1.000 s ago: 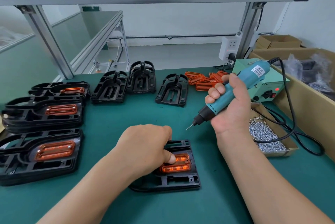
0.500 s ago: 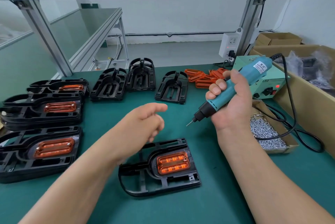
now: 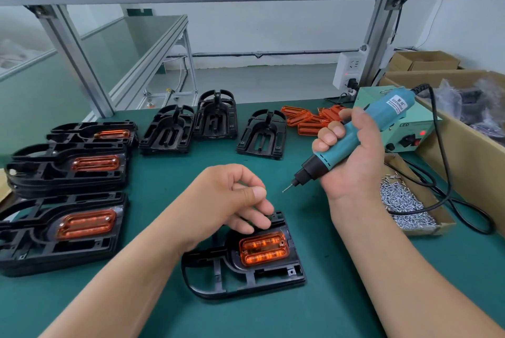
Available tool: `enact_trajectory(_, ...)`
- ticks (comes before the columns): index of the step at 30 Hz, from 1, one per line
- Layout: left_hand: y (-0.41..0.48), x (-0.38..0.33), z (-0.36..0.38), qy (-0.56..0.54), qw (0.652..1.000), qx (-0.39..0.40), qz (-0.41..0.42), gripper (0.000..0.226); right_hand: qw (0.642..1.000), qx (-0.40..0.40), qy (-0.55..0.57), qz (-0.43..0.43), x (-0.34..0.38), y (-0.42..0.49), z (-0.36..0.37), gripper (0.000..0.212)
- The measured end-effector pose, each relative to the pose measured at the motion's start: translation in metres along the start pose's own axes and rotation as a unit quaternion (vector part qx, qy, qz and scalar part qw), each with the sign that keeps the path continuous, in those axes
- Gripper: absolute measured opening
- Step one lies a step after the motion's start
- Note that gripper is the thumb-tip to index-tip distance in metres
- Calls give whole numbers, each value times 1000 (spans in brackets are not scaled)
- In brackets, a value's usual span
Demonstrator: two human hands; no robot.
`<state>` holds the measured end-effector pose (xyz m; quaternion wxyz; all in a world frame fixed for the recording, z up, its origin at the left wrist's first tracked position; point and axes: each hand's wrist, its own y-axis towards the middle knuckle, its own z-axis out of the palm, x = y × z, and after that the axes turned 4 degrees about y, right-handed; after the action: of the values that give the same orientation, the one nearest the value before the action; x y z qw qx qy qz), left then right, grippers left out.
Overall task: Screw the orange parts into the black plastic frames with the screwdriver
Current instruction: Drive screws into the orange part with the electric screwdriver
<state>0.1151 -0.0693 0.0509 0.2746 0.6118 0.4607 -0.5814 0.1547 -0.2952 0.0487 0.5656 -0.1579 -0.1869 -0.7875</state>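
Note:
A black plastic frame (image 3: 246,280) lies on the green mat in front of me, with an orange part (image 3: 263,248) seated in it. My left hand (image 3: 229,201) hovers over the frame's far edge with its fingers loosely curled; I see nothing between them. To the right and above the mat, my right hand (image 3: 352,168) grips the teal electric screwdriver (image 3: 382,116). Its bit points down-left, in the air between the two hands and clear of the frame.
Three empty black frames (image 3: 216,116) stand at the back, beside loose orange parts (image 3: 306,119). Frames fitted with orange parts (image 3: 68,165) are stacked at the left. An open box of screws (image 3: 404,201), the green power unit (image 3: 410,132) and a large cardboard box (image 3: 464,160) sit at the right.
My left hand let go of the orange part, lifted away, and has come back down over the frame's far edge with curled fingers. The screwdriver has barely moved.

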Motion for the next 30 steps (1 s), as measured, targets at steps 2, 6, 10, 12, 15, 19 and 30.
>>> enact_trajectory(2,2,2,2,18,1000,-13,6,5,1000,5,11,-3,1,0,1,15)
enact_trajectory(6,4,7,6,17,999,-26,12,10,999,21,36,-5,4,-1,5,18)
enact_trajectory(10,4,10,10,25,999,-8,18,14,998,44,53,-5,6,-5,9,17)
enact_trajectory(12,3,11,12,33,999,0,24,17,997,50,51,-5,5,-6,11,17)
enact_trajectory(15,4,12,14,42,998,5,37,18,998,52,42,4,2,-10,13,17)
enact_trajectory(19,5,11,16,40,998,9,55,19,998,62,28,16,-1,-13,14,17)
enact_trajectory(30,4,11,16,38,997,16,65,20,997,71,26,11,-1,-13,14,18)
